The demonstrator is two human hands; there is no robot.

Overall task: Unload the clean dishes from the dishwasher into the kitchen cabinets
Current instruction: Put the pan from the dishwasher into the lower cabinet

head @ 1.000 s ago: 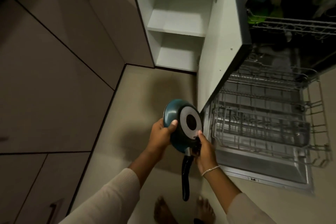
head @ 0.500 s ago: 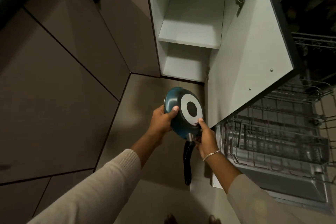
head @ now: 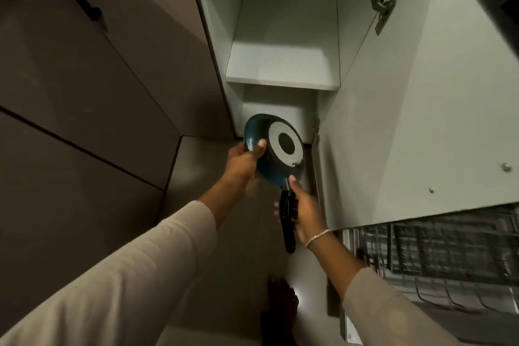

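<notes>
A small dark-blue frying pan with a black handle is held with its underside toward me; a pale ring with a dark centre marks its base. My left hand grips the pan's left rim, thumb on the underside. My right hand is wrapped around the handle just below the pan body. The pan hangs in front of the bottom compartment of an open white cabinet, whose shelf and floor hold nothing visible.
The cabinet door stands open on the right, close to my right hand. Below it, the dishwasher's lower rack is pulled out at the lower right. Closed brown cabinet fronts fill the left. My foot shows on the floor.
Both hands carried the pan forward and closer to the open cabinet. My right hand slid from the pan's base down onto the handle. The dishwasher rack dropped toward the lower right of view.
</notes>
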